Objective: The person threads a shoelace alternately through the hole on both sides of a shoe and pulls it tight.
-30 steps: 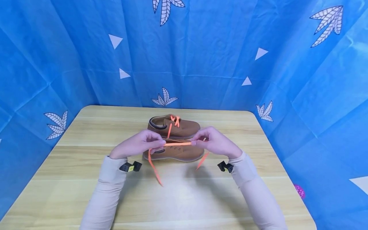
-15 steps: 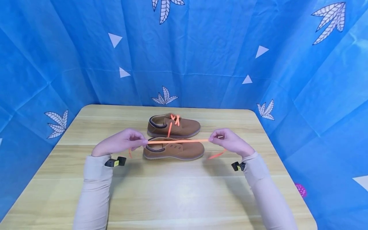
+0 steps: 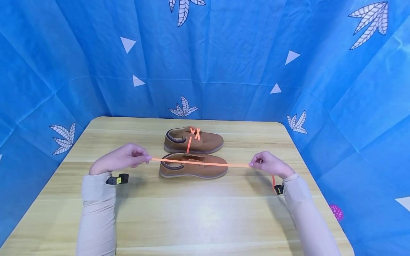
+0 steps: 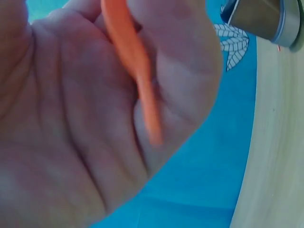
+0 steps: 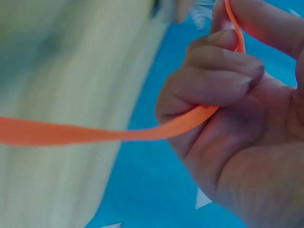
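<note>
An orange lace is stretched almost level across the near brown shoe, above it. At its left end my left hand pinches it between thumb and finger; a short end lies over the palm in the left wrist view. My right hand pinches the other side, right of the shoe's toe. In the right wrist view the lace passes under the curled fingers and trails away. Eyelets on the near shoe are partly covered by the lace.
Behind the near shoe stands a second brown shoe with orange lace through it, one strand hanging down its side. Both shoes point right on the wooden table. Blue patterned cloth hangs behind and beside the table.
My hands have moved apart, the left one leftward and the right one rightward and slightly nearer, and the lace span between them has grown longer. The shoes have stayed in place.
</note>
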`<action>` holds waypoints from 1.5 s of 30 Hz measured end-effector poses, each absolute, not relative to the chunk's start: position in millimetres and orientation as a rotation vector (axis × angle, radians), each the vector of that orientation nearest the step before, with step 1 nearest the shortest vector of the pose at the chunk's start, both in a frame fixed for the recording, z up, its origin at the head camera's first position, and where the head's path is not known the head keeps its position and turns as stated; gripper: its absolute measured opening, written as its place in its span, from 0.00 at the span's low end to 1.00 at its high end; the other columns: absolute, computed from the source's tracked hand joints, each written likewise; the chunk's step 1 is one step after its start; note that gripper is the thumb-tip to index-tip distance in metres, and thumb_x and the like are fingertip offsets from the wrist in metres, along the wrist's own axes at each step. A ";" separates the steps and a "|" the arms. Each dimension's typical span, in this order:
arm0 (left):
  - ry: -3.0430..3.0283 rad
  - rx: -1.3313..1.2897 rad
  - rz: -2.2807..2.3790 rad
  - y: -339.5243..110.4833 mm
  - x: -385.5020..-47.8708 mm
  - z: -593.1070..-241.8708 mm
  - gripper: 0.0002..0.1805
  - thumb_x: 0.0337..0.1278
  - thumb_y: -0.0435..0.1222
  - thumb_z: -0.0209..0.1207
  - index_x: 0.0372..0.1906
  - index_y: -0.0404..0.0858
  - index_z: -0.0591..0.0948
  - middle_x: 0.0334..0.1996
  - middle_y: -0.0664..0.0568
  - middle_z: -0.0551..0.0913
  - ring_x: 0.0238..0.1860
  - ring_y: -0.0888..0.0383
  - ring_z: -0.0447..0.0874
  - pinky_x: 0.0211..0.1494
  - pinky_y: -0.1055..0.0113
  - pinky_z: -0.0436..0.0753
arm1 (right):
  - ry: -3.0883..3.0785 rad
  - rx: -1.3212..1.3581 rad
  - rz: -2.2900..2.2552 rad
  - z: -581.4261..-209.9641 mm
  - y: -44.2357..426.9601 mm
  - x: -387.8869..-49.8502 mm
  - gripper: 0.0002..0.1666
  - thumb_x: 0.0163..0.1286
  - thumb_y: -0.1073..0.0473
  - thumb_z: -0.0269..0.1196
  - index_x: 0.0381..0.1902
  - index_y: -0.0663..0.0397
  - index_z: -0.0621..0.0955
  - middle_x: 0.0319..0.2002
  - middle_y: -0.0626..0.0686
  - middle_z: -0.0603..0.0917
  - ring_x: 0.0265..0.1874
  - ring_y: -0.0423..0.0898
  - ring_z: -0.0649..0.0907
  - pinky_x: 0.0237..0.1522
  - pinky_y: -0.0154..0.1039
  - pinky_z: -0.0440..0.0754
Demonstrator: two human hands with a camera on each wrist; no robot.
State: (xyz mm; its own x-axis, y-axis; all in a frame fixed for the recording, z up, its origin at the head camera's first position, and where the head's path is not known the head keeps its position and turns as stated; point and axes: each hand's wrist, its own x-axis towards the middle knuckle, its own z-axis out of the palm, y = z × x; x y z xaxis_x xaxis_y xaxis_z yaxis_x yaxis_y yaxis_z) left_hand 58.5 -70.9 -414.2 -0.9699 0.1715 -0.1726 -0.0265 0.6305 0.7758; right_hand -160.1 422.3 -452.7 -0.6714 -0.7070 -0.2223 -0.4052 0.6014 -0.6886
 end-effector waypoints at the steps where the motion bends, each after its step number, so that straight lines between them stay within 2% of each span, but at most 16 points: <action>1: 2.622 0.104 1.248 -71.0 59.1 -413.7 0.13 0.74 0.42 0.59 0.41 0.37 0.86 0.17 0.55 0.67 0.17 0.61 0.66 0.24 0.67 0.67 | 2.355 -0.884 -0.817 -457.5 423.9 -160.5 0.11 0.75 0.60 0.63 0.38 0.66 0.84 0.32 0.56 0.83 0.29 0.43 0.75 0.33 0.34 0.73; 5: 2.620 0.068 1.229 -68.8 59.6 -410.8 0.13 0.74 0.43 0.59 0.43 0.37 0.86 0.18 0.56 0.67 0.19 0.62 0.66 0.25 0.67 0.69 | 2.369 -0.917 -0.736 -475.0 428.1 -160.9 0.09 0.74 0.62 0.64 0.35 0.63 0.85 0.26 0.48 0.78 0.25 0.41 0.71 0.28 0.32 0.67; 10: 2.632 0.109 1.212 -61.7 55.8 -407.2 0.12 0.75 0.43 0.59 0.41 0.40 0.86 0.19 0.56 0.70 0.20 0.63 0.67 0.25 0.69 0.68 | 2.364 -0.942 -0.690 -483.8 425.1 -156.9 0.06 0.71 0.65 0.65 0.34 0.60 0.87 0.25 0.48 0.78 0.24 0.41 0.71 0.27 0.32 0.68; 14: 2.631 0.189 1.209 -50.9 53.4 -401.3 0.10 0.74 0.44 0.60 0.40 0.44 0.87 0.19 0.56 0.71 0.20 0.62 0.67 0.25 0.69 0.67 | 2.384 -0.964 -0.660 -476.7 412.9 -146.7 0.06 0.71 0.63 0.66 0.34 0.59 0.87 0.25 0.50 0.82 0.23 0.40 0.74 0.28 0.33 0.73; 20: 2.645 0.323 1.181 -26.2 53.0 -391.7 0.08 0.73 0.42 0.61 0.39 0.45 0.88 0.20 0.58 0.69 0.20 0.63 0.65 0.24 0.69 0.65 | 2.382 -1.216 -0.923 -437.8 349.5 -110.1 0.09 0.75 0.58 0.64 0.44 0.58 0.87 0.39 0.55 0.89 0.35 0.43 0.84 0.40 0.37 0.84; 23: 2.654 0.406 1.164 -12.4 53.0 -389.3 0.08 0.73 0.42 0.61 0.39 0.47 0.88 0.22 0.58 0.73 0.22 0.63 0.69 0.26 0.70 0.69 | 2.204 -1.423 -1.042 -419.7 308.8 -87.6 0.13 0.76 0.57 0.63 0.51 0.57 0.87 0.46 0.54 0.89 0.40 0.45 0.86 0.43 0.39 0.86; 26: 2.653 0.492 1.152 0.2 52.8 -388.0 0.08 0.73 0.44 0.61 0.39 0.49 0.88 0.26 0.58 0.78 0.26 0.63 0.72 0.30 0.70 0.72 | 2.008 -1.580 -1.073 -413.6 275.1 -69.7 0.15 0.77 0.56 0.62 0.56 0.54 0.86 0.50 0.52 0.87 0.42 0.41 0.84 0.45 0.37 0.85; 28: 2.646 0.540 1.152 6.4 52.5 -388.1 0.08 0.74 0.45 0.61 0.38 0.51 0.87 0.26 0.58 0.78 0.27 0.63 0.72 0.31 0.70 0.73 | 1.899 -1.616 -1.075 -414.5 259.5 -61.0 0.14 0.77 0.57 0.62 0.56 0.53 0.86 0.49 0.52 0.87 0.42 0.37 0.82 0.46 0.36 0.84; 30: 2.633 0.569 1.155 10.7 51.7 -389.5 0.08 0.74 0.45 0.60 0.37 0.52 0.87 0.26 0.60 0.77 0.27 0.64 0.72 0.32 0.70 0.73 | 1.842 -1.595 -1.078 -418.2 249.8 -55.2 0.12 0.77 0.58 0.63 0.52 0.53 0.87 0.45 0.53 0.87 0.38 0.35 0.80 0.43 0.35 0.82; 36: 2.646 0.560 1.138 12.9 51.1 -393.5 0.08 0.74 0.44 0.60 0.37 0.53 0.87 0.24 0.64 0.75 0.25 0.66 0.70 0.30 0.71 0.72 | 1.911 -1.461 -1.117 -429.9 248.6 -50.1 0.07 0.73 0.59 0.67 0.42 0.54 0.89 0.34 0.49 0.88 0.28 0.35 0.78 0.35 0.32 0.77; 45: 2.627 0.528 1.162 11.3 46.2 -396.6 0.08 0.74 0.43 0.60 0.36 0.52 0.87 0.21 0.63 0.72 0.21 0.66 0.68 0.26 0.72 0.69 | 1.919 -1.326 -1.268 -438.9 258.5 -50.7 0.05 0.72 0.62 0.67 0.41 0.56 0.88 0.30 0.53 0.86 0.27 0.36 0.80 0.35 0.31 0.80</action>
